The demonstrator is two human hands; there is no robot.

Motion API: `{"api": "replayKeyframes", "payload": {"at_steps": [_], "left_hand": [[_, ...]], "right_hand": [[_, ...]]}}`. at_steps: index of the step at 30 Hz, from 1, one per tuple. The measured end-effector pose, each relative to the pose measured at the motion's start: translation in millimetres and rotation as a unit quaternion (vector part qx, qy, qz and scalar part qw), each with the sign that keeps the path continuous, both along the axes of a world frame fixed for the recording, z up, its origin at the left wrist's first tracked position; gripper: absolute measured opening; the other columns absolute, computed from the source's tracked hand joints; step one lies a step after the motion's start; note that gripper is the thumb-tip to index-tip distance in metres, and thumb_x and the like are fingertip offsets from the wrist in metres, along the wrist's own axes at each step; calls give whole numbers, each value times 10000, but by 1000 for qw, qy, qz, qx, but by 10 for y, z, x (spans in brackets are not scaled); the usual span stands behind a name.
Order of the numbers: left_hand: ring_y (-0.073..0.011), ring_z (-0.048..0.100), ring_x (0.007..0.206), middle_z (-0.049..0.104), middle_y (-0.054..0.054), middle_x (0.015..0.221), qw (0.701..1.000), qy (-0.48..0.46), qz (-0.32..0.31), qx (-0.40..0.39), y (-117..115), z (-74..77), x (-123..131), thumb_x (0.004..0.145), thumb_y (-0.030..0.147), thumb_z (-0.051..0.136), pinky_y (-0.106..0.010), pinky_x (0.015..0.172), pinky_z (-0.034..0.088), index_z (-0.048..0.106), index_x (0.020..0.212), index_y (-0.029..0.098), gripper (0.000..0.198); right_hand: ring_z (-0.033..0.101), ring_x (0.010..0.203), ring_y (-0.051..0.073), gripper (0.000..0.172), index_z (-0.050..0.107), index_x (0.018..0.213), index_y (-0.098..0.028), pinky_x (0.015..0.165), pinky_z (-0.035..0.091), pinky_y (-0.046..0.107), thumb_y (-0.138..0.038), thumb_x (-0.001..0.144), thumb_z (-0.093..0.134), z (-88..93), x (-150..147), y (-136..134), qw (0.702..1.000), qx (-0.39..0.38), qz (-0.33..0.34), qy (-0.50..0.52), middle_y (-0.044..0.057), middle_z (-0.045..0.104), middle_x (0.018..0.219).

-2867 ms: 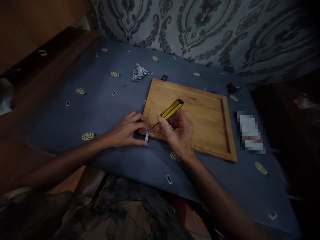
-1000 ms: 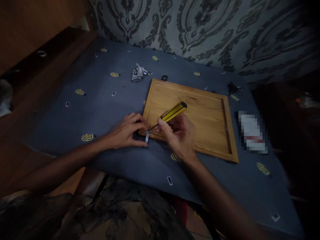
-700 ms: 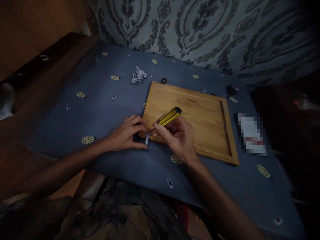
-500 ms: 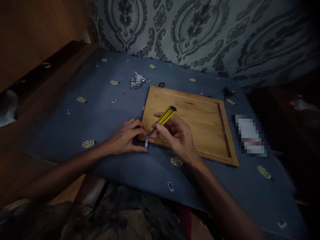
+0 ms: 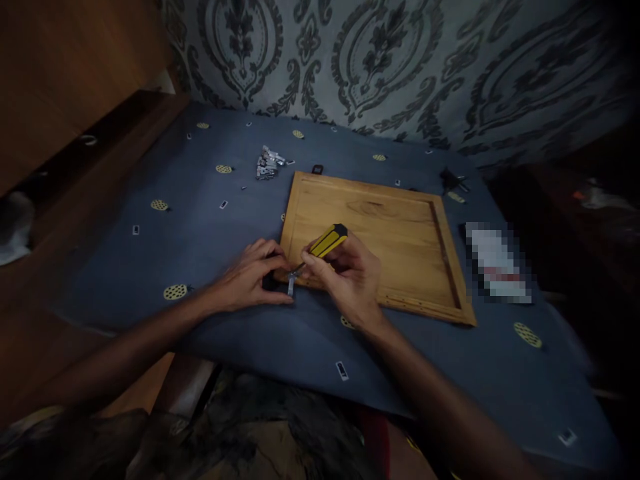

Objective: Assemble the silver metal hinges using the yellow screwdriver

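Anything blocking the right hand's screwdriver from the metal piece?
Nothing visible. The screwdriver in the right hand slants down to the metal piece at the near-left corner of the wooden panel. The left hand sits beside it, not across the shaft. Tip contact is too small to tell.

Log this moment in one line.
left hand: at metal fitting, wooden panel's near-left corner | right hand: holds yellow-black screwdriver, tip at fitting | tablecloth: metal pieces piled
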State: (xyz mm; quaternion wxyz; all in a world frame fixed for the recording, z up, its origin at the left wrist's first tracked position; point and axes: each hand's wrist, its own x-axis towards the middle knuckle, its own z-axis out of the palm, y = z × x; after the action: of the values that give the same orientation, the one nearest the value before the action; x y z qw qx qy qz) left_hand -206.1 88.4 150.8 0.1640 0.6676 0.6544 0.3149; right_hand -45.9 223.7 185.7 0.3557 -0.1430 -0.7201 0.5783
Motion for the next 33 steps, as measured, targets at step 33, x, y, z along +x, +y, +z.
{"api": "replayKeyframes", "payload": {"at_steps": [33], "left_hand": [[-268, 560, 1085, 623, -65, 1160, 1000, -6, -4, 10, -7, 6, -2, 839, 557, 846, -416, 976, 456, 727, 1153, 237, 464]], "right_hand": [[653, 575, 94, 281, 641, 863, -223, 556, 548, 236, -402, 844, 856, 6, 17, 54, 999, 10, 32, -5, -57, 635, 741]]}}
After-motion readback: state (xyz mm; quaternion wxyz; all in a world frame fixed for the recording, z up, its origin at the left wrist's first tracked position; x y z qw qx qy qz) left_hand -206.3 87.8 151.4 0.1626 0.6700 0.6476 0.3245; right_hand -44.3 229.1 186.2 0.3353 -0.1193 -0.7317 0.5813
